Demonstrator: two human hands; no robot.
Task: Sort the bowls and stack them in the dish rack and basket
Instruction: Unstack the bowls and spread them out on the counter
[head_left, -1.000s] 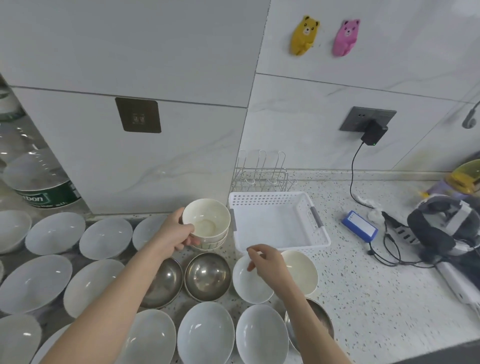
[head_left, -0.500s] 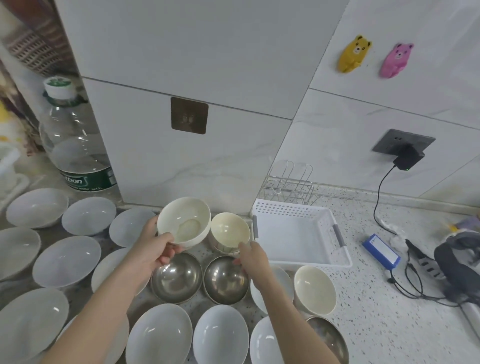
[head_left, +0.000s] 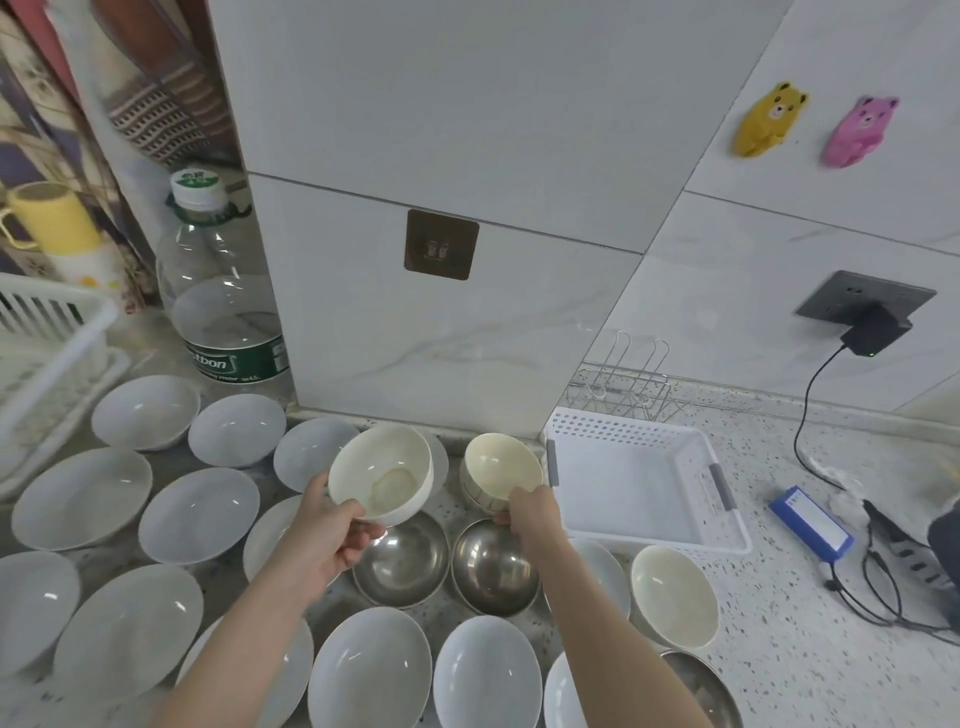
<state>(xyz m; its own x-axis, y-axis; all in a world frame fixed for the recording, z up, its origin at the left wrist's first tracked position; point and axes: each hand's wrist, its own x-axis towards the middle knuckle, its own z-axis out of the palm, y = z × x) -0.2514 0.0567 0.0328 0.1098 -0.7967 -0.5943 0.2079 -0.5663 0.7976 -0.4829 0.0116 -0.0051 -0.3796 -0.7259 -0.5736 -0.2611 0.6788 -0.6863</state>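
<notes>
The sorting has barely begun, judging by how things lie: the white basket (head_left: 644, 483) beside the wall holds nothing, the wire dish rack (head_left: 623, 387) behind it has no bowl in it, and bowls cover the desk (head_left: 805, 654). The left hand (head_left: 324, 540) has its grip clamped on the rim of a cream bowl (head_left: 384, 480), held up above two steel bowls (head_left: 447, 564). The right hand (head_left: 530, 514) pinches the near rim of a smaller cream bowl (head_left: 501, 465), which sits on top of at least one more like it, just beside the basket's left wall. Another cream bowl (head_left: 675, 595) stands in front of the basket, and many wide white bowls (head_left: 197, 514) are spread over the left and near part of the desk. Nearly everything is left: cream, steel and white kinds each need gathering and placing, and another white rack (head_left: 47, 332) shows at the far left.
</notes>
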